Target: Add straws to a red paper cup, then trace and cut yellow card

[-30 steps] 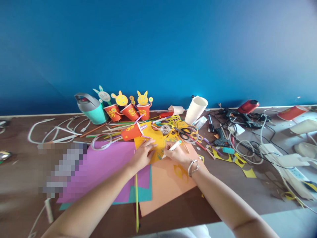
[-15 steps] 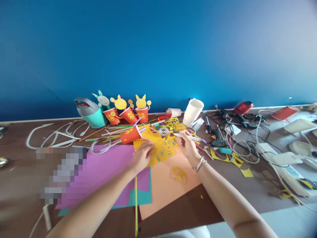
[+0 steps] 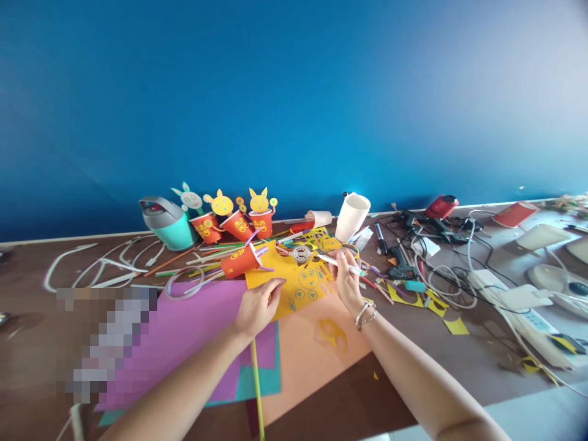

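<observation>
My left hand (image 3: 258, 304) lies on the near left part of a yellow paper sheet (image 3: 294, 278) with drawn faces, fingers curled over its edge. My right hand (image 3: 348, 278) hovers at the sheet's right side, closed round a white pen (image 3: 340, 263) that points left and away. The yellow sheet lies over an orange sheet (image 3: 312, 355) and beside a purple sheet (image 3: 184, 324). Scissors (image 3: 321, 251) and a tape roll (image 3: 301, 253) lie just beyond the yellow sheet.
Red paper cups with bunny faces (image 3: 239, 220) and a teal kettle (image 3: 168, 220) stand by the blue wall. A white cup (image 3: 351, 217), a glue gun (image 3: 399, 266), cables, a power strip (image 3: 528, 309) and paper scraps crowd the right. Straws litter the left.
My right hand lifted the pen off the yellow sheet and moved it up and to the right. My left hand stayed on the sheet, fingers curling. The view tilted upward.
</observation>
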`<state>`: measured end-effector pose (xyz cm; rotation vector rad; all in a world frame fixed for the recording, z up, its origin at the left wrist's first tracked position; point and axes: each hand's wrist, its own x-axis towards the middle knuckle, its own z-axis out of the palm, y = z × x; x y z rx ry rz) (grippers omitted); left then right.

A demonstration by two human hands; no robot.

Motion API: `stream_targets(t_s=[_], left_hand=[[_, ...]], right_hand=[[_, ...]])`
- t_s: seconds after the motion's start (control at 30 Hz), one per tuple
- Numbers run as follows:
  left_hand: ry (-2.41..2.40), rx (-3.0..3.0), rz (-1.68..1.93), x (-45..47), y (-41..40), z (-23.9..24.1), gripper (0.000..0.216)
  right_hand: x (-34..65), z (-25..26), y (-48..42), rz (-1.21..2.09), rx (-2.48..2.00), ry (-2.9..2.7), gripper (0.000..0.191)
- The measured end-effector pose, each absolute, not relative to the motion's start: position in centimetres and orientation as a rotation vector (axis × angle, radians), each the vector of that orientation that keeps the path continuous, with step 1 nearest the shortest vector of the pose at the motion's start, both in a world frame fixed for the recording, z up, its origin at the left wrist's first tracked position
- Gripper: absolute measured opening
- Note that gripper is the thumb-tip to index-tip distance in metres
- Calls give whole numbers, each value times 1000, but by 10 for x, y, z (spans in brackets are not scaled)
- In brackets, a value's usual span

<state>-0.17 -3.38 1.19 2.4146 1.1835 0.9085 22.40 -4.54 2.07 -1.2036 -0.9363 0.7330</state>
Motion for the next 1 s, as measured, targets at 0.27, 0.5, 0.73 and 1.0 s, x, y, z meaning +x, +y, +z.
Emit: stream_targets(t_s=[0.27,0.5,0.73,1.0], left_hand=[[1121,2544,920,0,-33,11,19],[983,2699,802,3,-28,6,28],[1277,2761,623,5,-34,14,33],[936,2874,512,5,-39,10,39]], right_hand=[[225,15,-44,740,-1178,-935,39],[225,11,-41,901,-1246,-940,32],[222,12,-39,1017,-1243,-980,32],[216,19,-47,1128,-1269,-1132,41]])
